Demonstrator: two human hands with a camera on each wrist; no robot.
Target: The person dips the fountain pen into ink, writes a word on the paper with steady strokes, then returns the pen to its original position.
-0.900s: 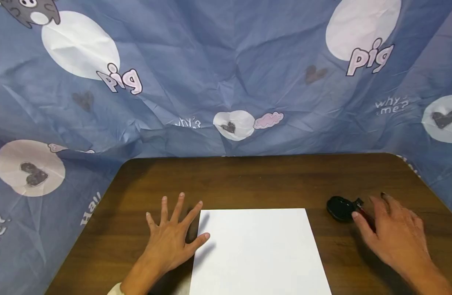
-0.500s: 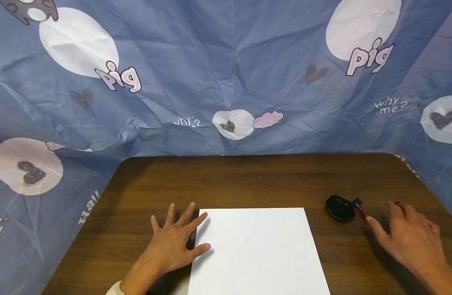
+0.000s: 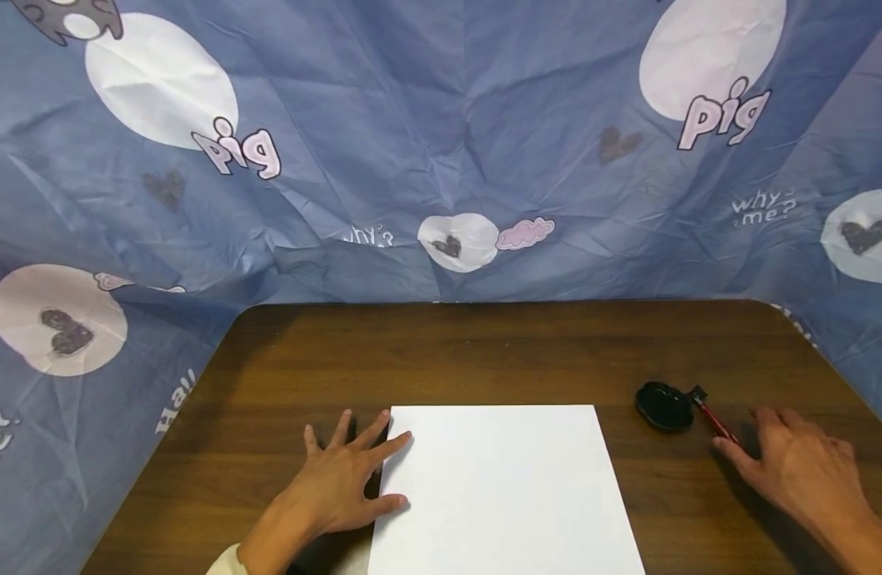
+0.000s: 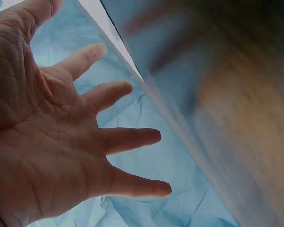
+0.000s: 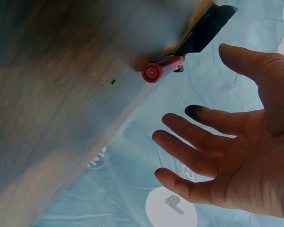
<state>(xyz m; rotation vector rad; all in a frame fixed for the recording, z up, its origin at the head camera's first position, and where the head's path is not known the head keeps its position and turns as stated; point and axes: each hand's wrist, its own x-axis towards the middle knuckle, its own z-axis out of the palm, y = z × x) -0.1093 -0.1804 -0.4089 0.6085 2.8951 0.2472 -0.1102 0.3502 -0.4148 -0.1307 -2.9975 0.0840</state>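
White paper sheet [image 3: 509, 499]: lies flat under thumb and index finger of the spread, released left hand [image 3: 333, 483]; cannot tell whether touched. Loose and unladen too at the right hand [image 3: 808, 463], with dark index fingertip [image 5: 194, 111], just beside a red-handled tool [image 3: 716, 420]. Farther out, black dish [image 3: 662, 406], brown wooden table [image 3: 448, 351], crumpled blue printed fabric [image 3: 383, 144].

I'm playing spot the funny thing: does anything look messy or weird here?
Yes, one fingertip of the right hand is black, far darker than the others, so it looks smudged; I can't tell with what. Tiny green marks show against the brown table too. The paper looks clean.
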